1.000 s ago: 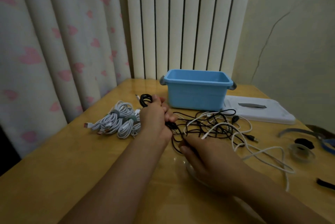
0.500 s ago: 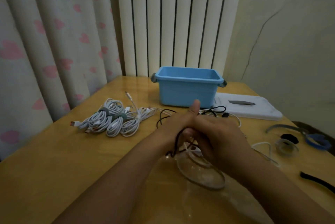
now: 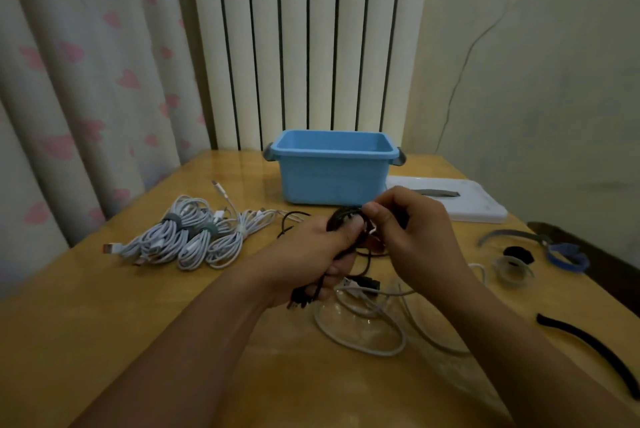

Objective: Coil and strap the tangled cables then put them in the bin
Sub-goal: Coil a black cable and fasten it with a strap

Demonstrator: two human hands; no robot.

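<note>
Over the table (image 3: 104, 323), my left hand (image 3: 311, 254) clamps its fingers around the light, floppy black cable (image 3: 343, 219) mid-bundle, best held there so the springy loops stay put, while my right hand (image 3: 412, 237) pinches a strand beside it.

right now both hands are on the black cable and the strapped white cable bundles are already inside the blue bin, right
Not quite. Both the left hand and right hand do hold the black cable, but the strapped white cable bundles lie on the table, left of the blue bin, as the head view shows.
</note>
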